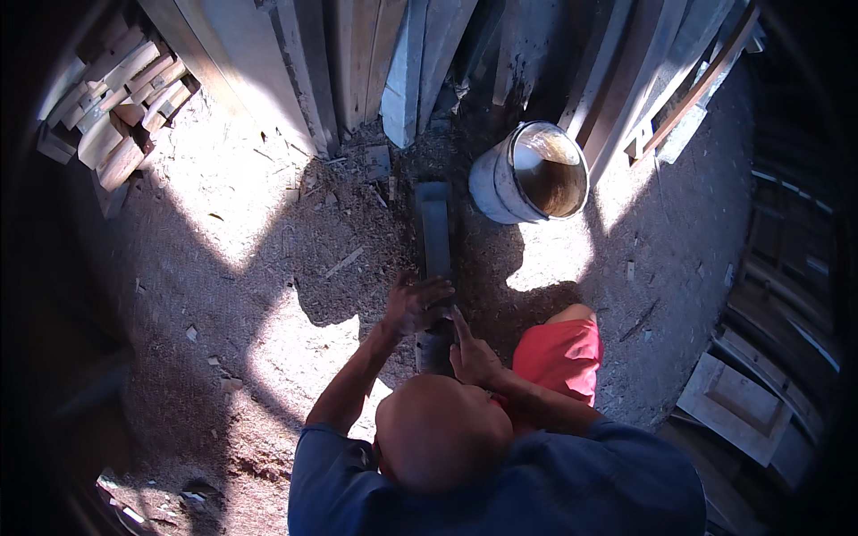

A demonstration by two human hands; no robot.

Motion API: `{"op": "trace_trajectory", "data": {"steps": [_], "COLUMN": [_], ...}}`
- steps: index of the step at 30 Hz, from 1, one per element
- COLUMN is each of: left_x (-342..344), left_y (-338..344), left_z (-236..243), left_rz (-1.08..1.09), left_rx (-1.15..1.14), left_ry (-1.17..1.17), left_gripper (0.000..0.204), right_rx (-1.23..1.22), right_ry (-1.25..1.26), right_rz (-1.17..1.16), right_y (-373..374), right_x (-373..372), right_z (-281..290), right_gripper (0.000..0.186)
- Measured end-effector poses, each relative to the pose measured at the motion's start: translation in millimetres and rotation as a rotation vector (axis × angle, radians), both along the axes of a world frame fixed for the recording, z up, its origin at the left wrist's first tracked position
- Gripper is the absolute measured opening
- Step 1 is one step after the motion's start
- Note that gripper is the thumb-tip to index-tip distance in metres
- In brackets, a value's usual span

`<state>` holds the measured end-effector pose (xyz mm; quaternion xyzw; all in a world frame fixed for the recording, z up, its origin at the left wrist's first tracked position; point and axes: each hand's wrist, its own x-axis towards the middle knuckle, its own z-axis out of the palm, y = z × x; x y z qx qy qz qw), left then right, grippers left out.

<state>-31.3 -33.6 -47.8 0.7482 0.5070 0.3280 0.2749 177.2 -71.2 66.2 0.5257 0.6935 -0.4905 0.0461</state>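
A long, narrow grey block [435, 234], flat on top like a sharpening stone, stretches away from me on the ground. My left hand [416, 304] reaches across its near end with fingers bent together. Close by on the right, my right hand [475, 359] is closed with the index finger pointing forward to the left fingertips. Both hands press around something small and dark that they largely hide; I cannot tell its kind. A dark piece [434, 350] lies in line with the block, below the left hand.
A whitish bucket [500, 186] with liquid inside stands right of the block. Boards [357, 62] lean along the far side. Offcuts [121, 147] are stacked far left. A panelled wooden piece [735, 402] lies at right. Wood shavings and chips cover the ground [223, 330].
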Motion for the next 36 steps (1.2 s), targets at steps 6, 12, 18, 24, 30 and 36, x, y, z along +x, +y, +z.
{"op": "trace_trajectory", "data": {"steps": [6, 12, 18, 24, 30, 36], "left_x": [-49.1, -15.4, -31.3, -51.2, -1.5, -52.4], "left_y": [132.1, 34.4, 66.3, 122.4, -0.1, 131.4], "left_z": [46.7, 18.2, 20.7, 44.2, 12.5, 38.2], "left_rz": [0.089, 0.056, 0.093, 0.020, 0.028, -0.099], "left_rx": [-0.127, 0.045, 0.100, -0.260, -0.019, -0.421], "left_ry": [-0.003, 0.032, 0.161, -0.127, 0.087, -0.001], "left_gripper": [0.051, 0.048, 0.047, 0.055, 0.041, 0.046], "right_rx": [-0.283, -0.168, -0.075, -0.398, -0.088, -0.170], "right_ry": [-0.030, -0.034, -0.072, 0.060, 0.006, 0.005], "right_rz": [-0.066, 0.043, -0.002, -0.126, -0.010, -0.022], "right_y": [154.5, 59.2, 80.1, 156.1, 2.8, 129.1], "right_x": [-64.6, -11.7, -40.9, -47.5, -10.1, -51.5], "right_z": [53.7, 26.2, 2.9, 30.2, 28.6, 38.3], "right_gripper": [0.077, 0.080, 0.081, 0.078, 0.085, 0.080]}}
